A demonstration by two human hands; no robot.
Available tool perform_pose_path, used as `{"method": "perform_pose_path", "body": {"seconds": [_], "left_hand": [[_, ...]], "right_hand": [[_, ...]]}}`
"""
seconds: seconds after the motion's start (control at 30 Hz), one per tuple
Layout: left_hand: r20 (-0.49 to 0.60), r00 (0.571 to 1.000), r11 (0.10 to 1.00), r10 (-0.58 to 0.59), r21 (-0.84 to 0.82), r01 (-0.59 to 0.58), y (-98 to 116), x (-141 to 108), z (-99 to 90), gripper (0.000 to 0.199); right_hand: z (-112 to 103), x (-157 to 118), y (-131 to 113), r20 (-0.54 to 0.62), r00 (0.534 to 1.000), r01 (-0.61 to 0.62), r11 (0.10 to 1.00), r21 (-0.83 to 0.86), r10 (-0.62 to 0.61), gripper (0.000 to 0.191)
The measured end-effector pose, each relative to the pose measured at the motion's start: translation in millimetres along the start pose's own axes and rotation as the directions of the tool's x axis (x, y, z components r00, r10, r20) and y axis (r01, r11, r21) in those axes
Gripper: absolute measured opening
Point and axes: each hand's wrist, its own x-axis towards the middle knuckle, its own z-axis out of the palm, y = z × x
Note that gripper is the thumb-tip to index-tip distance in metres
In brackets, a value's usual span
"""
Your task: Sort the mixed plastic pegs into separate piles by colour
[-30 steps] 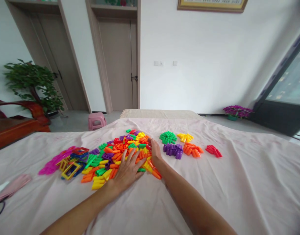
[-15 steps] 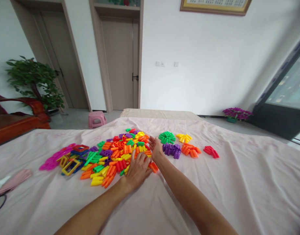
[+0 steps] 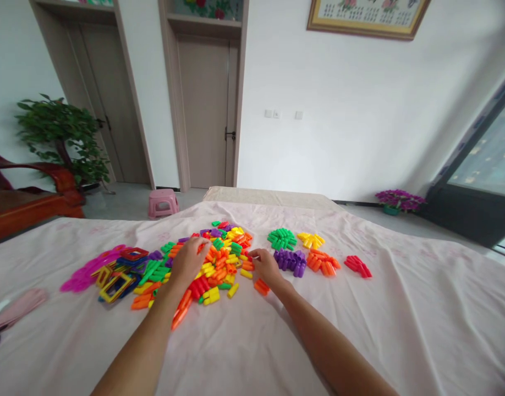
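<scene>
A mixed pile of plastic tube-shaped building pieces [image 3: 219, 269] in red, orange, yellow, green and purple lies on the cloth. Over the pile's left-centre is my left hand [image 3: 188, 261], its fingers bent and apart, pointing right. My right hand [image 3: 267, 268] rests at the pile's right edge, fingers loosely curved towards it; I see nothing held in either hand. Close to the right wrist lies an orange piece [image 3: 261, 286]. To the right sit sorted groups: green pieces [image 3: 282, 239], yellow pieces [image 3: 311, 240], purple pieces [image 3: 291, 262], orange pieces [image 3: 322, 262] and red pieces [image 3: 358, 266].
Magnetic-looking frame tiles [image 3: 118, 280] and magenta pieces [image 3: 85, 272] lie left of the pile. A pink cloth item [image 3: 23, 309] is at the far left. The pale bedsheet [image 3: 401, 330] has creases. Beyond stand a pink stool [image 3: 163, 203] and a wooden chair [image 3: 38, 190].
My left hand has moved from the pile's near right side up and left over its middle. Yellow pieces now show where it was. My right hand has lowered slightly, its fingers curving in.
</scene>
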Motion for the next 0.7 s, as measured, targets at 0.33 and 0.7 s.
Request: {"method": "perform_pose_path", "body": {"seconds": [0.33,0.7], "left_hand": [[-0.038,0.985,0.967,-0.166,0.188,0.171,-86.1,-2.2,8.8,0.036],[0.026,0.977,0.958,-0.212,0.204,0.203,-89.2,1.5,8.7,0.042]], "right_hand": [[-11.6,-30.9,-33.1,0.156,0.979,0.198,0.793,-0.576,-0.131,0.019],[-7.8,-26.8,-18.5,0.062,0.984,0.179,0.927,-0.329,-0.168,0.021]]}}
